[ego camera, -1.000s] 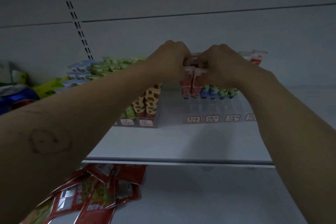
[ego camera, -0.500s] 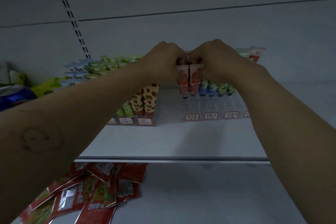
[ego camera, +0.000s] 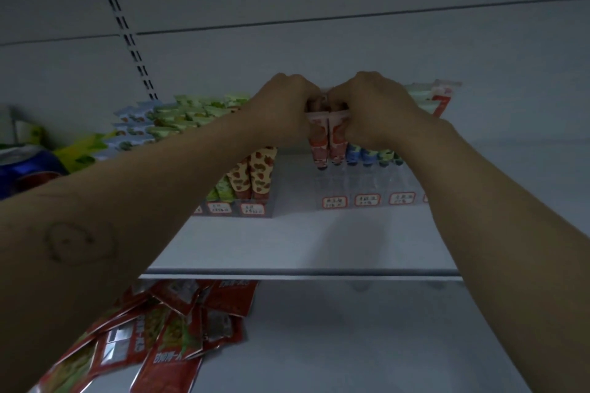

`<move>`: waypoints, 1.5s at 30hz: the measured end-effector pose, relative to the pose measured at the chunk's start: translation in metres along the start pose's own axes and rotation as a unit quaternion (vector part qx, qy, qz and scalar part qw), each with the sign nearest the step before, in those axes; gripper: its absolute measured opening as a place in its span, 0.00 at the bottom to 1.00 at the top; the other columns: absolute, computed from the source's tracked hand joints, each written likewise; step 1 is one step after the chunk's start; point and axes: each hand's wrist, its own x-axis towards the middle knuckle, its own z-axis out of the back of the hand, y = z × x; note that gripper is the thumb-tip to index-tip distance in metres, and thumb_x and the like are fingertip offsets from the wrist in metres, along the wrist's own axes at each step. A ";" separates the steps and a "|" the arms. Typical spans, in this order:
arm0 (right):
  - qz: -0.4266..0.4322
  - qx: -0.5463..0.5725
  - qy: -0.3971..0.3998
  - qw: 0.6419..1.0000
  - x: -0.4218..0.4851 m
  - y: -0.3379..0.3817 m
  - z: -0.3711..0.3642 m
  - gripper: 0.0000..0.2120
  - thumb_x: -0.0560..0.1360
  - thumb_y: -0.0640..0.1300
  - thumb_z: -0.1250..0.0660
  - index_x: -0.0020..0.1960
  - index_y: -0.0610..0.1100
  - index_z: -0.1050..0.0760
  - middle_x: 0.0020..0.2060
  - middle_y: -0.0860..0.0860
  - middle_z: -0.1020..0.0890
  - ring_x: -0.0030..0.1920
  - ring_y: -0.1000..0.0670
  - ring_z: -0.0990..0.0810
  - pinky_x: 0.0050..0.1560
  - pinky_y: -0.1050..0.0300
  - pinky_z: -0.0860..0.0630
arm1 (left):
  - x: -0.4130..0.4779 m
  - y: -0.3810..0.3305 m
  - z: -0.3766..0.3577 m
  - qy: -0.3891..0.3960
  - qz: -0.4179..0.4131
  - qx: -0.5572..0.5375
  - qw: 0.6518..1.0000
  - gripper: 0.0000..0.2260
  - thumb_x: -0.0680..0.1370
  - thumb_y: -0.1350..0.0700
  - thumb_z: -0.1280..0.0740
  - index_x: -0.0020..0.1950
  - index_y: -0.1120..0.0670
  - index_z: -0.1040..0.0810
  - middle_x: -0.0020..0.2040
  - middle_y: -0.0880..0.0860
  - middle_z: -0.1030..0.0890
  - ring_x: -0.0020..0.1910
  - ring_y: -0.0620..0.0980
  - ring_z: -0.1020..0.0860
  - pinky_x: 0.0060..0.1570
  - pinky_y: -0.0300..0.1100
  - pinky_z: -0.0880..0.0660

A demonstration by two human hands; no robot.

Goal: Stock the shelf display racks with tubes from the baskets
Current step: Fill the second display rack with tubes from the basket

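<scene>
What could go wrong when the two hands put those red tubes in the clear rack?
The left hand and right hand pinch the red tubes by their tops, so the bottoms could swing and miss the slots of the clear rack. The right hand is also close over the blue tubes and might knock them over.

Both your arms are stretching forward and upward, converging at centre. Your left hand (ego camera: 284, 105) and right hand (ego camera: 373, 108) are sitting knuckle to knuckle, backs toward the camera, fingers curling inward and pinching the tops of the red tubes (ego camera: 329, 143) between them. Your left forearm (ego camera: 127, 217) is showing a drawn mark.
</scene>
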 end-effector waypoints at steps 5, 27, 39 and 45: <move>0.007 0.014 0.003 1.000 -0.002 0.005 0.001 0.05 0.67 0.48 0.36 0.35 0.51 0.32 0.28 0.52 0.35 0.34 0.48 0.35 0.34 0.58 0.43 | -0.001 0.000 -0.001 0.008 0.013 -0.005 1.000 0.08 0.67 0.57 0.25 0.36 0.58 0.22 0.30 0.49 0.27 0.34 0.50 0.25 0.32 0.40 0.35; -0.004 -0.056 -0.015 0.998 0.004 0.003 -0.006 0.10 0.71 0.42 0.33 0.52 0.44 0.21 0.32 0.50 0.36 0.41 0.47 0.32 0.38 0.57 0.40 | 0.001 0.003 -0.004 -0.010 0.023 -0.014 1.000 0.09 0.67 0.56 0.24 0.40 0.60 0.20 0.39 0.58 0.19 0.38 0.53 0.22 0.40 0.47 0.24; 0.001 -0.017 -0.012 1.000 0.002 -0.002 -0.009 0.13 0.69 0.37 0.34 0.53 0.43 0.21 0.32 0.52 0.41 0.48 0.41 0.28 0.40 0.56 0.43 | 0.001 0.009 -0.007 -0.013 0.004 -0.017 1.000 0.10 0.67 0.55 0.24 0.41 0.60 0.20 0.39 0.56 0.20 0.38 0.53 0.22 0.40 0.49 0.24; 0.000 0.025 -0.020 0.999 0.001 -0.004 -0.009 0.08 0.69 0.35 0.36 0.43 0.47 0.26 0.32 0.52 0.41 0.40 0.48 0.36 0.38 0.56 0.44 | 0.001 0.011 -0.012 -0.035 -0.010 -0.015 0.999 0.08 0.68 0.57 0.24 0.38 0.60 0.20 0.35 0.55 0.20 0.36 0.52 0.22 0.34 0.43 0.29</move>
